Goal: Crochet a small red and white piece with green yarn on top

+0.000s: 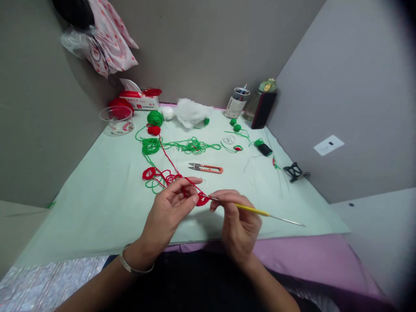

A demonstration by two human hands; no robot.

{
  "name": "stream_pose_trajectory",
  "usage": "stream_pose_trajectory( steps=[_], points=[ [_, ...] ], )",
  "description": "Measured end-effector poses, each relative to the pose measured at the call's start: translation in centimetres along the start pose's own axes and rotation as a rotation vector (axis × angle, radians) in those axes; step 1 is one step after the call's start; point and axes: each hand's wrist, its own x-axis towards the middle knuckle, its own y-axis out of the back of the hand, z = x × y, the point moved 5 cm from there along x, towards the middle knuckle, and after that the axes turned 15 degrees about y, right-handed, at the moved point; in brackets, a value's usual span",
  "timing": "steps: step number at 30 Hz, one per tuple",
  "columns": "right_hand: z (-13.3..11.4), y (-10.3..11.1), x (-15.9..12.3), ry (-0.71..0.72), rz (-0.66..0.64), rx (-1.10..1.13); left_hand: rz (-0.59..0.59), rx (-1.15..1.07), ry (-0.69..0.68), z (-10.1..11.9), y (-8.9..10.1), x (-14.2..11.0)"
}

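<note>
A small red crochet piece (203, 199) is pinched between the thumb and fingers of my left hand (170, 203). Red yarn (169, 157) runs from a small red ball (154, 130) down over my left forefinger to the piece. My right hand (238, 216) grips a crochet hook (251, 209) with a yellow handle and metal ends. One tip of the hook meets the red piece; the other points out to the right. Beyond my hands lie orange thread snips (212, 169). Loose red yarn (149, 173) and tangled green yarn (151, 146) lie to the left.
At the back stand a clear plastic tub (121, 127), a tissue box (147, 102), white stuffing (191, 113), a can of pens (237, 104), a green-lidded bottle (255, 102) and a phone (264, 110). A black stand (295, 172) sits by the right wall.
</note>
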Motion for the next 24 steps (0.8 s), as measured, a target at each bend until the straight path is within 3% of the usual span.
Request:
stream_pose_trajectory(
  steps=[24],
  points=[
    [-0.14, -0.33, -0.07, 0.020, -0.001, -0.018, 0.047, 0.087, 0.021, 0.82, -0.89, -0.30]
  ],
)
